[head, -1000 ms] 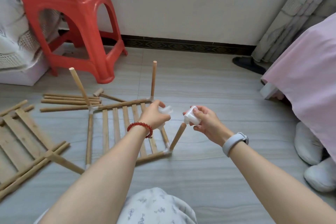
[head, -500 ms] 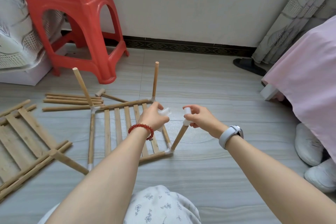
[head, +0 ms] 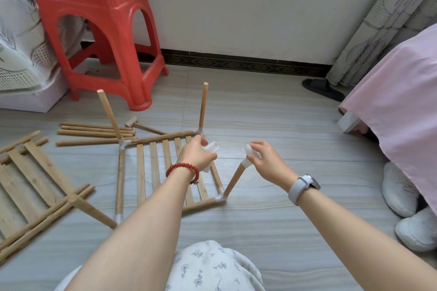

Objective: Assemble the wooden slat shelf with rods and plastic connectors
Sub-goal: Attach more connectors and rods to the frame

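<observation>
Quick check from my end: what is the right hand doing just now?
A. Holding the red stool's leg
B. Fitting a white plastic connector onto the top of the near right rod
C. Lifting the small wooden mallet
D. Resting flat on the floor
B: the right hand pinches a white connector seated on the top of the near right rod.

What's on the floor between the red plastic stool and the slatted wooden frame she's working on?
In the head view, a bundle of loose wooden rods and a small wooden mallet lie between the red plastic stool and the slatted wooden frame.
</observation>
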{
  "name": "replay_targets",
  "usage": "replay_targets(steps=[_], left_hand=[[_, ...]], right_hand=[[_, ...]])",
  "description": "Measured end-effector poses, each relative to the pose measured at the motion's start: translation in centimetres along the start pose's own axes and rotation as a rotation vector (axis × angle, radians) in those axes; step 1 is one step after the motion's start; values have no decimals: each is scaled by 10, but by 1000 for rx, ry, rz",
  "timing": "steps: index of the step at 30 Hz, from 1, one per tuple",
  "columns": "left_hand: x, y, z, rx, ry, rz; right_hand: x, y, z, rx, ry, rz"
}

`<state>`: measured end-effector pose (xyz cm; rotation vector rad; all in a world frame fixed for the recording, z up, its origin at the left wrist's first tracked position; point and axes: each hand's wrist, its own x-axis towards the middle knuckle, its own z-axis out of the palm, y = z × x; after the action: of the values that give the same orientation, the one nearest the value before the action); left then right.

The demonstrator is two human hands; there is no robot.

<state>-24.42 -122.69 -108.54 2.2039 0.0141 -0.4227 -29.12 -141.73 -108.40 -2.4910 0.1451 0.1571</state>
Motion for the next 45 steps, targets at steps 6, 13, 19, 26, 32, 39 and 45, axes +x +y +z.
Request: replay_targets(steps=[6,13,19,26,32,39,45], left_hand=[[0,-3,-1,-14,7,-22],[-1,-5,-3,-24,8,-32],[1,-6,-8,-13,16,-40],[2,-9,-11,48,30,-26],[4,-7,-9,14,26,-15],[4,-9,-11,-14,36,-24],[4,-12,-13,-21,35,-35]], right_hand=[[-3,1,3,-23,-39,-121],[-5,-1,19,190,-62,-162],[-1,-16,36,657,271,197],[14,-23,37,446,195,226],[5,-18,26,588,25,126],[12,-5,18,1017,-47,237],[14,-3,8,525,-115,66]])
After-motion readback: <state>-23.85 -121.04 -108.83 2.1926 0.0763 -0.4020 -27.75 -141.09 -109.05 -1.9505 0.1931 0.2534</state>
